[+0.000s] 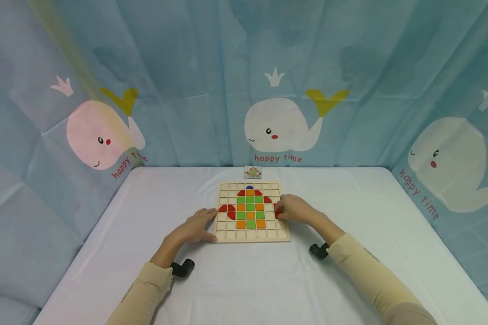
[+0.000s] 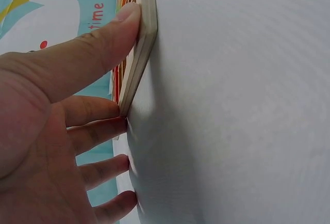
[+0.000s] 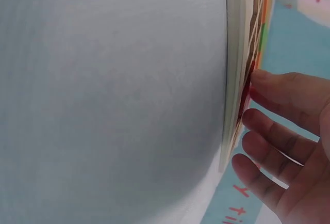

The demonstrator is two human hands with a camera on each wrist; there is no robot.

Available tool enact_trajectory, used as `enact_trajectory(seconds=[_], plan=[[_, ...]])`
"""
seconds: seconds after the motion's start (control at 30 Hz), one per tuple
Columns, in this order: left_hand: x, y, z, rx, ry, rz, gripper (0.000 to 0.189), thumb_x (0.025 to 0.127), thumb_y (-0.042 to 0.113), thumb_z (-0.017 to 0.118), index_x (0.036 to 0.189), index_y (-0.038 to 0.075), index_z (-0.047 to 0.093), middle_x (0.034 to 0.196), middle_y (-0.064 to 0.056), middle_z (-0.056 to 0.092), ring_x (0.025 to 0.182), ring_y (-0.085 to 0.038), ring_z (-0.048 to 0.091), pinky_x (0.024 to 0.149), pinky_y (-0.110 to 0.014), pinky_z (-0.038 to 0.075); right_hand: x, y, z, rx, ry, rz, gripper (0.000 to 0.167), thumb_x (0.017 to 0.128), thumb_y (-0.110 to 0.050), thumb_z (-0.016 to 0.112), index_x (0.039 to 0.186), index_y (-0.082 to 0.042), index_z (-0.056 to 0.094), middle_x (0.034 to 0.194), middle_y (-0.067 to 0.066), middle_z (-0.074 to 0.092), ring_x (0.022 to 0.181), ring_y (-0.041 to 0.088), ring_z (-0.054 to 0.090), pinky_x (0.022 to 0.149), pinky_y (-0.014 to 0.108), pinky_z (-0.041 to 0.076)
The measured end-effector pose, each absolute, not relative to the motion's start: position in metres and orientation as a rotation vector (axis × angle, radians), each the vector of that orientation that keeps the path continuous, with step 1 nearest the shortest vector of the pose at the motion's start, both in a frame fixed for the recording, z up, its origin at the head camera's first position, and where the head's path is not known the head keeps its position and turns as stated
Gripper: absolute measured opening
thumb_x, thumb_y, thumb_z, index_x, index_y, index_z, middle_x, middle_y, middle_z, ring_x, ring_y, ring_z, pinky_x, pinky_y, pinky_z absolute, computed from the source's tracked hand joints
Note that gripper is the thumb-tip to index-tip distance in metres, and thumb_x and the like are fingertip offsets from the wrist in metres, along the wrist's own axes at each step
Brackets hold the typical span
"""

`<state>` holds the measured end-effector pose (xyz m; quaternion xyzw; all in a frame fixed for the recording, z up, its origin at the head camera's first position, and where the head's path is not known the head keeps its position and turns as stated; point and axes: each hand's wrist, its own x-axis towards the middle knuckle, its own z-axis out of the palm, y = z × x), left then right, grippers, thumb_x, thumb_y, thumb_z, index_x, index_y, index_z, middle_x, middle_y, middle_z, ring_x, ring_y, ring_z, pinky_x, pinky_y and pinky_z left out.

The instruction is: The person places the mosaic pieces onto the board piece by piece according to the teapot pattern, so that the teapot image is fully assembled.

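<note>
A square wooden grid board (image 1: 229,234) lies on the table with green, orange, red and blue pieces set in its cells. My left hand (image 1: 196,225) is at the board's left edge. In the left wrist view its thumb (image 2: 98,48) rests on the board's rim, while the straight fingers spread beside it, some touching the tablecloth. My right hand (image 1: 296,209) reaches over the board's right side. Its thumb (image 3: 281,87) and index finger touch red pieces (image 1: 277,215) lying in the right-hand cells; the other fingers are loosely bent. Those red pieces are partly hidden by the fingertips.
A small picture card (image 1: 253,172) lies behind the board at the table's back edge. The white tablecloth (image 1: 244,280) surrounds the board. Blue curtains (image 1: 211,122) printed with whales stand behind and to both sides. A black wrist device (image 1: 183,268) is on each arm.
</note>
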<state>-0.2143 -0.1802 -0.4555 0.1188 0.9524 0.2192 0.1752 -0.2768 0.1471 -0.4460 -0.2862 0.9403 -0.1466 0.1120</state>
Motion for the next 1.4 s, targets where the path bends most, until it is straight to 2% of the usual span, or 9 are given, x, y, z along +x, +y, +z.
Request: enact_trajectory(seconds=[0.17,0.33,0.83,0.97,1.17,1.3,1.4], plan=[[-0.215,-0.180,-0.456,0.333,2.699,0.624,0.092,0.075,0.026,0.084,0.150,0.004,0.035,0.158,-0.015,0.032,0.148,-0.041,0.019,0.115,-0.065,0.021,-0.276,0.148,-0.444,-0.855,2.757,-0.444,0.016,0.086,-0.015,0.073,0.099,-0.008,0.077,0.086,0.000,0.060,0.075,0.012,0.049,0.069,0.025,0.045],[-0.215,-0.180,-0.456,0.341,2.697,0.628,0.093,0.074,0.026,0.084,0.150,0.003,0.035,0.158,-0.016,0.032,0.148,-0.042,0.019,0.115,-0.065,0.021,-0.273,0.159,-0.437,-0.812,2.763,-0.510,0.015,0.086,-0.014,0.072,0.098,-0.008,0.077,0.090,0.001,0.064,0.080,0.014,0.055,0.076,0.032,0.051],[-0.215,-0.181,-0.457,0.345,2.696,0.630,0.093,0.074,0.026,0.084,0.150,0.003,0.036,0.158,-0.016,0.032,0.148,-0.042,0.019,0.115,-0.065,0.021,-0.240,0.228,-0.429,-0.639,2.782,-0.515,0.018,0.088,-0.012,0.068,0.104,-0.007,0.075,0.099,0.003,0.068,0.094,0.020,0.063,0.086,0.041,0.054],[-0.216,-0.181,-0.457,0.355,2.695,0.622,0.093,0.074,0.027,0.084,0.150,0.003,0.035,0.158,-0.017,0.032,0.148,-0.042,0.019,0.115,-0.065,0.021,-0.233,0.242,-0.429,-0.711,2.775,-0.489,0.017,0.085,-0.003,0.067,0.099,-0.007,0.076,0.099,0.003,0.069,0.097,0.024,0.064,0.086,0.043,0.055],[-0.215,-0.181,-0.457,0.364,2.700,0.617,0.093,0.074,0.027,0.084,0.150,0.002,0.036,0.157,-0.017,0.033,0.147,-0.043,0.020,0.115,-0.065,0.021,-0.222,0.258,-0.433,-0.815,2.738,-0.465,0.041,0.074,0.017,0.054,0.096,-0.009,0.077,0.099,0.002,0.068,0.100,0.026,0.064,0.086,0.043,0.055],[-0.215,-0.181,-0.456,0.356,2.700,0.617,0.093,0.073,0.027,0.084,0.150,0.002,0.036,0.157,-0.017,0.033,0.147,-0.043,0.020,0.115,-0.066,0.021,-0.217,0.266,-0.437,-0.822,2.742,-0.471,0.045,0.075,0.019,0.050,0.096,-0.010,0.077,0.096,0.001,0.066,0.094,0.020,0.063,0.081,0.037,0.056],[-0.215,-0.181,-0.456,0.353,2.699,0.616,0.094,0.073,0.027,0.084,0.150,0.003,0.035,0.158,-0.016,0.032,0.148,-0.043,0.019,0.115,-0.065,0.021,-0.213,0.270,-0.440,-0.793,2.747,-0.482,0.042,0.076,0.018,0.053,0.097,-0.010,0.077,0.094,-0.001,0.065,0.090,0.018,0.062,0.079,0.036,0.055]])
